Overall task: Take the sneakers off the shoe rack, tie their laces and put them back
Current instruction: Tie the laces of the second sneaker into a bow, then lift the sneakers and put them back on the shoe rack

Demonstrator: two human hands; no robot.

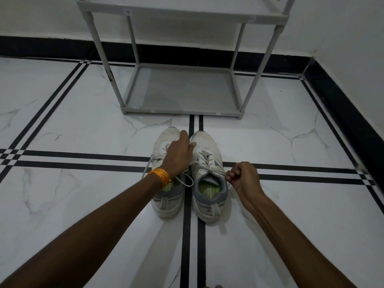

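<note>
Two white sneakers stand side by side on the floor, toes pointing away from me: the left sneaker (166, 204) and the right sneaker (209, 154). Both have grey heels and green insoles. My left hand (178, 156) lies over the left sneaker's laces, reaching toward the gap between the shoes; what its fingers grip is hidden. My right hand (242, 176) is closed on a lace of the right sneaker and holds it taut beside the shoe's opening. A loose lace loop (188, 183) lies between the shoes.
A grey shoe rack (180, 110) stands just beyond the sneakers against the wall, its bottom shelf bare. The floor is white marble with black stripes (83, 159). A black skirting (342, 113) runs along the wall on the right.
</note>
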